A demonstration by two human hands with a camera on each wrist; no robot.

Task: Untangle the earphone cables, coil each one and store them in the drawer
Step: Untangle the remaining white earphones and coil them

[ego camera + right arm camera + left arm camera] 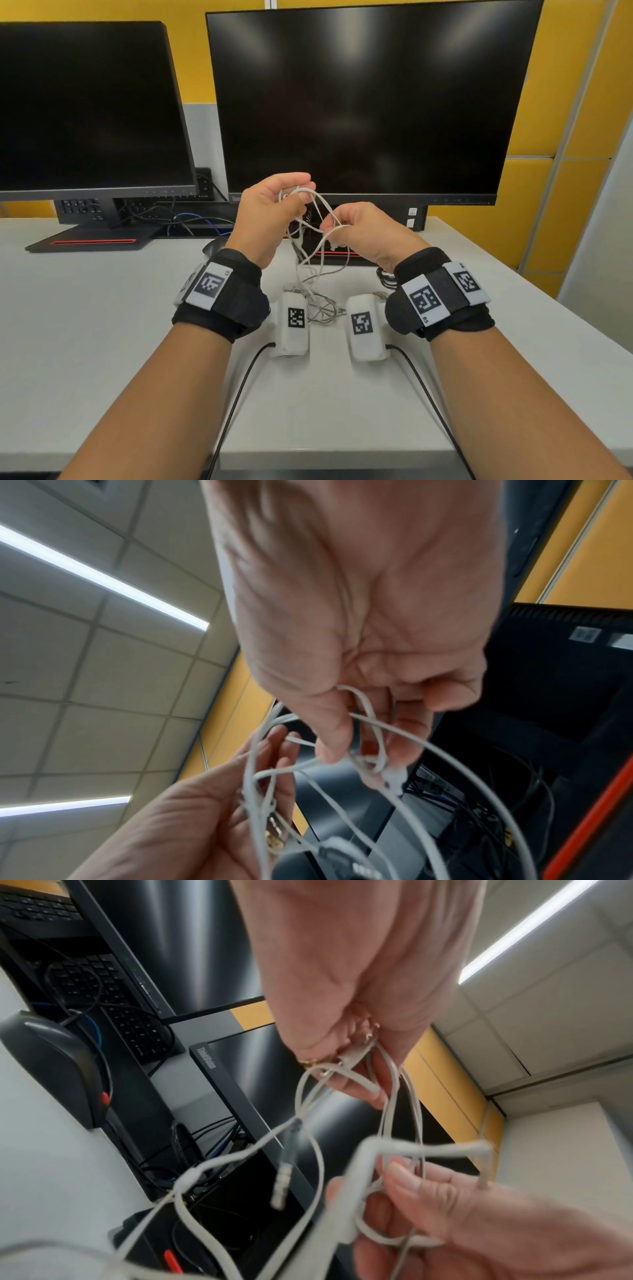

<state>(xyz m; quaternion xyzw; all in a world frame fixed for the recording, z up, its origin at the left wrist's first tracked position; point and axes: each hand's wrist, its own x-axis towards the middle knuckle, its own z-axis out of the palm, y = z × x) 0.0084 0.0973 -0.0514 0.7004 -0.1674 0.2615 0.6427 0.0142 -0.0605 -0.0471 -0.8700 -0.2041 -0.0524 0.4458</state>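
A tangle of white earphone cables hangs in the air in front of the right monitor. My left hand pinches several loops of it at the top, and my right hand pinches strands lower and to the right. The rest of the cable trails down to a loose pile on the desk between my wrists. In the left wrist view a jack plug dangles below my left hand. In the right wrist view my right hand grips thin loops. No drawer is in view.
Two dark monitors stand at the back of the white desk, with black and blue wires behind. A black mouse lies near the left hand. Two white tagged blocks with black leads sit close to me.
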